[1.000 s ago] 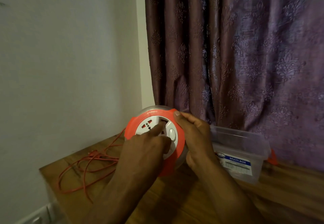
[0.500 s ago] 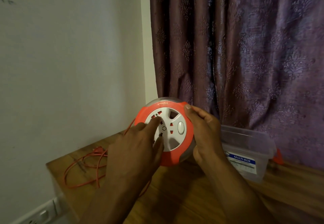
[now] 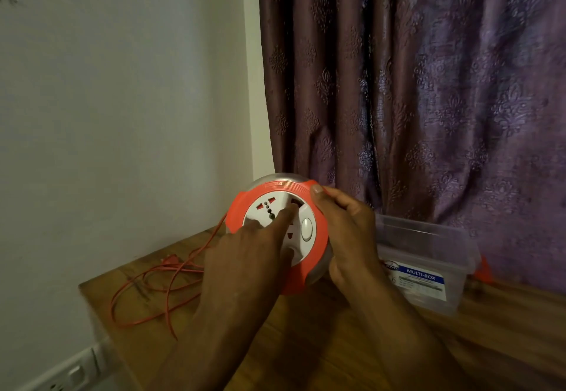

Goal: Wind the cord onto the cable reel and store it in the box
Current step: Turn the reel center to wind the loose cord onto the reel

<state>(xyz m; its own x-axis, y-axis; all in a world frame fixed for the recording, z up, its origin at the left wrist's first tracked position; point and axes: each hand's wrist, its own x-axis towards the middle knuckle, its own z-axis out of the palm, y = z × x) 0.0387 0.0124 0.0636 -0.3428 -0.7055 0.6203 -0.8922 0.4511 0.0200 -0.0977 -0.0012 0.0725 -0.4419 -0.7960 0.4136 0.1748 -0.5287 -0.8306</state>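
Note:
The round cable reel (image 3: 277, 197), orange rim around a white socket face, is held tilted above the wooden table (image 3: 321, 344). My right hand (image 3: 346, 231) grips its right rim, thumb on the top edge. My left hand (image 3: 245, 256) lies on the white face, its index finger poking into a dark hole in the disc. A thin orange cord (image 3: 153, 286) runs from the reel's left side and lies in loose loops on the table's left corner. The clear plastic box (image 3: 428, 268) with a blue "MULTI-BOX" label stands open to the right, behind my right hand.
A white wall is on the left and a purple patterned curtain (image 3: 413, 99) hangs behind the table. A white wall socket strip (image 3: 70, 372) sits low at the bottom left. Something small and orange (image 3: 484, 271) lies beside the box's right end.
My left index finger has swept round the white face from the lower middle up to the hole near the top. The loose cord loops on the table lie slightly differently.

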